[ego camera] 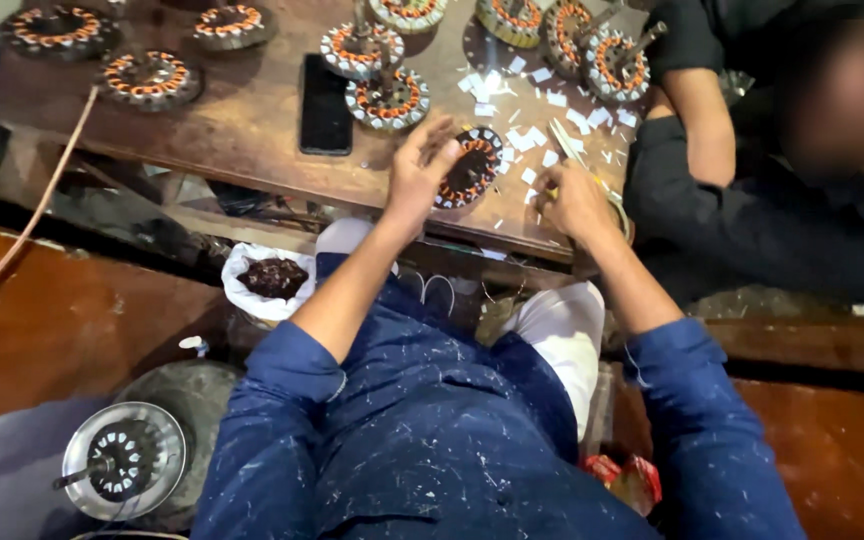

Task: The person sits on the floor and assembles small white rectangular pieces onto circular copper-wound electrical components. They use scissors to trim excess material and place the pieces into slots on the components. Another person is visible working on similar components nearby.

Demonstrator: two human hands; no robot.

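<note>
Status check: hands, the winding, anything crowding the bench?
Left hand gripping copper-wound stator at table edge. Right hand pinched on something small, unclear what. Paper slips scattered alongside; another person's arm close on the right.

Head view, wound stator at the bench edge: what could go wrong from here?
1. The wound stator sits tilted near the workbench edge, steadied only by the left hand; it may slip off toward the lap.
2. The right hand works among loose white paper slips; a sweep of the wrist could scatter them.
3. The black phone lies close to the stacked stators; shifting those could scratch it.
</note>
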